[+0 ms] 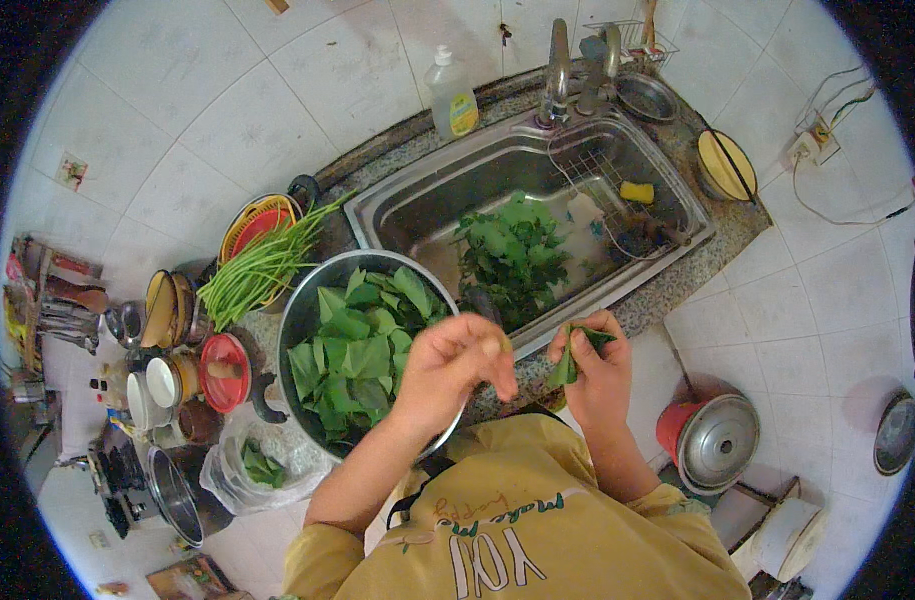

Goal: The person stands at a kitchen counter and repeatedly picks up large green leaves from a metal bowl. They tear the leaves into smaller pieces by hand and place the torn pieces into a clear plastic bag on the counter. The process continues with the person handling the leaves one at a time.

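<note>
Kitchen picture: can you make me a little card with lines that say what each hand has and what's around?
left hand: pinching a small bit, over the metal bowl
right hand: holding a green leaf
bowl holds: picked green leaves
sink: a pile of leafy stems, a yellow sponge
beside bowl: long green beans
behind sink: soap bottle

White tiled walls (277,90), granite counter (677,270)

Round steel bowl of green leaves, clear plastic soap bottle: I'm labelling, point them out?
Round steel bowl (295,318), head view, bare left rim.
Clear plastic soap bottle (449,92), head view, middle of body.
</note>
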Available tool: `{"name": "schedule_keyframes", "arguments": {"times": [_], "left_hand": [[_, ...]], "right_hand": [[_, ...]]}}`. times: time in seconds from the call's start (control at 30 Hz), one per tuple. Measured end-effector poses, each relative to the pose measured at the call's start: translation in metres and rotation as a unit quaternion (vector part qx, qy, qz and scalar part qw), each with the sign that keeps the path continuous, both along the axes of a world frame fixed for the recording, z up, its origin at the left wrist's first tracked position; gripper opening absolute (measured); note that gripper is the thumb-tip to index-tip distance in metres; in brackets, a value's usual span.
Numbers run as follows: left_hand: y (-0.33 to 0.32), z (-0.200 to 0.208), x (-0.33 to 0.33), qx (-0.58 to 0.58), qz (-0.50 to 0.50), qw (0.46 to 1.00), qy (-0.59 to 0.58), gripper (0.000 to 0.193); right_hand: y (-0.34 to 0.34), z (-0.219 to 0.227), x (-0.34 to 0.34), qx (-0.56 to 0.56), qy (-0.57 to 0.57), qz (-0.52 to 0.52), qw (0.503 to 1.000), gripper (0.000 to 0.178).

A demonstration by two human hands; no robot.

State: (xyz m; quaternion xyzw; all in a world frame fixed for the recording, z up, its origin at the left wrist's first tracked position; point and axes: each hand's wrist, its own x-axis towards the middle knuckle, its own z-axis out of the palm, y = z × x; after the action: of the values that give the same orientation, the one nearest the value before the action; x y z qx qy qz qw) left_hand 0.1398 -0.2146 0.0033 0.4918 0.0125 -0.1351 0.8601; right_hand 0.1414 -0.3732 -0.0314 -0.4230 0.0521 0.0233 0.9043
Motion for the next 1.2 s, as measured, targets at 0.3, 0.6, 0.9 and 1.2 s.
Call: {"name": "schedule_keyframes", "arguments": {"times": [0.3,0.6,0.9,1.2], "left_hand": [[0.015,-0.009,0.056,0.435,0.132,0.863,-0.219,0.018],[0.019,-0.023,0.02,0.326,0.112,0.93,-0.13,0.018],[0.038,-0.03,-0.041,0.376,0.148,0.91,-0.099,0.032],[0.132,-0.07,-0.079,0.756,0.167,0.627,-0.089,0.043]], "right_hand": [[0.006,0.01,-0.002,0.052,0.03,0.069,0.996,0.011],[0.031,0.016,0.004,0.029,0.039,0.051,0.997,0.02],[0.061,-0.011,0.004,-0.205,-0.12,0.138,0.962,0.018],[0.104,-0.014,0.005,-0.422,-0.21,0.196,0.86,0.015]]}}
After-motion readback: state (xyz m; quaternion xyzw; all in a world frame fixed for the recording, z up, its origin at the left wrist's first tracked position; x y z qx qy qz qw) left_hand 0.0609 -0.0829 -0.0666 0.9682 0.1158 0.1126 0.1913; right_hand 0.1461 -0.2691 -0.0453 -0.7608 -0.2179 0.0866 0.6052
